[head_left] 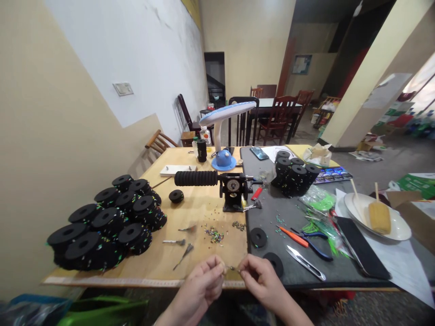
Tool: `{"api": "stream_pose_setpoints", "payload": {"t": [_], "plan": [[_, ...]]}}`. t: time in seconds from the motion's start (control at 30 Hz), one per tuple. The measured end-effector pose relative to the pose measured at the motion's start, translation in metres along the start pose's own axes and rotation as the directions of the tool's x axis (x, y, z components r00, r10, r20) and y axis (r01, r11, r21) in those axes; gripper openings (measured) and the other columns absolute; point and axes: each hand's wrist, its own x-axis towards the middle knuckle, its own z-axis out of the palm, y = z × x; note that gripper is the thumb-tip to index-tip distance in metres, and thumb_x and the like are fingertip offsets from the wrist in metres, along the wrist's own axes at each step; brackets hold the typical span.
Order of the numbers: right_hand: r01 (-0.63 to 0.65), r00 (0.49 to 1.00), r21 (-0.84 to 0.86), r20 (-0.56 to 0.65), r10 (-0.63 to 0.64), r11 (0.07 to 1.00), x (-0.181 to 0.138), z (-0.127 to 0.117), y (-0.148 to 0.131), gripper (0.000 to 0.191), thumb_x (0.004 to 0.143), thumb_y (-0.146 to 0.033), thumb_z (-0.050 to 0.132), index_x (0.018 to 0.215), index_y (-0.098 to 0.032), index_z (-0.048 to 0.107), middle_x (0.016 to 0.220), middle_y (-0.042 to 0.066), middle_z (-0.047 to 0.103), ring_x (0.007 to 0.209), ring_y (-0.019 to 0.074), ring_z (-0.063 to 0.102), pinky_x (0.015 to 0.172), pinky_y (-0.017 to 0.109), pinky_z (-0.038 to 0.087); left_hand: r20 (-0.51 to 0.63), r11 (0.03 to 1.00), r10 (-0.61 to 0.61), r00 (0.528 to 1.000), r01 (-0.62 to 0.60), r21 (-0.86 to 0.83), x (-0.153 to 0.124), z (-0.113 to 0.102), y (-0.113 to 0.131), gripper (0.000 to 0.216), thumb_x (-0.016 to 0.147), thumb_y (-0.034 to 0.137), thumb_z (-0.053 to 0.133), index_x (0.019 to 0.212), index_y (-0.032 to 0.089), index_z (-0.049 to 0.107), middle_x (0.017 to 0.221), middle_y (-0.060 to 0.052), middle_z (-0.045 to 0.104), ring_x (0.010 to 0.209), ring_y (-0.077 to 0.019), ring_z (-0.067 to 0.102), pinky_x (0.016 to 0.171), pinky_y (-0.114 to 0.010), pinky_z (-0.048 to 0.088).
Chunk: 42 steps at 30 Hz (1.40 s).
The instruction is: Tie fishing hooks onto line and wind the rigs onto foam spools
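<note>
My left hand [204,278] and my right hand [260,276] meet at the table's near edge, fingers pinched together on a tiny object [232,268] held between them, too small to name. Just beyond lie a scatter of small coloured beads [214,234] and a few thin metal pieces [183,254] on the wooden table [200,213]. A black foam disc [273,262] sits right by my right hand, another [258,237] slightly further back.
A heap of black spools [105,222] fills the left. A black winder with a foam handle [217,181] stands mid-table, behind it a blue desk lamp [224,136]. On the dark mat [288,213]: more spools [294,174], pliers [314,242], snips [306,263]. A plate with corn [379,219] right.
</note>
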Motion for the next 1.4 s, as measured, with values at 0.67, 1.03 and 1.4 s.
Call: {"api": "stream_pose_setpoints", "payload": {"t": [0.67,1.03,1.4], "plan": [[0.166,0.985,-0.249,-0.011,-0.174,0.954,-0.005,-0.023,0.003,0.016,0.089,-0.016,0.054,0.1,-0.026,0.061,0.101,0.004,0.07,0.095,0.0248,0.058,0.081,0.04,0.045,0.054,0.996,0.005,0.999,0.0,-0.087,0.0,0.002,0.008,0.031,0.071,0.034,0.081,0.069,0.015,0.057,0.048,0.013,0.027,0.042,-0.0031,0.014,0.044,-0.02,0.012],[0.241,0.967,-0.169,-0.046,-0.252,0.956,0.012,-0.002,-0.013,0.006,0.087,-0.019,0.061,0.088,-0.025,0.06,0.088,0.002,0.072,0.085,0.0213,0.06,0.078,0.034,0.044,0.085,0.997,-0.001,0.996,0.008,-0.079,-0.001,0.007,0.01,0.032,0.071,0.036,0.081,0.068,0.015,0.057,0.047,0.013,0.025,0.042,-0.0035,0.013,0.044,-0.02,0.012],[0.209,0.974,-0.161,-0.053,-0.22,0.964,0.007,-0.003,-0.011,0.011,0.088,-0.018,0.056,0.08,-0.025,0.058,0.087,0.002,0.072,0.083,0.0207,0.061,0.077,0.034,0.042,0.083,0.99,0.018,0.996,-0.006,-0.14,0.001,0.002,0.008,0.031,0.073,0.033,0.08,0.068,0.015,0.055,0.049,0.013,0.024,0.042,-0.0031,0.013,0.043,-0.019,0.013]]}}
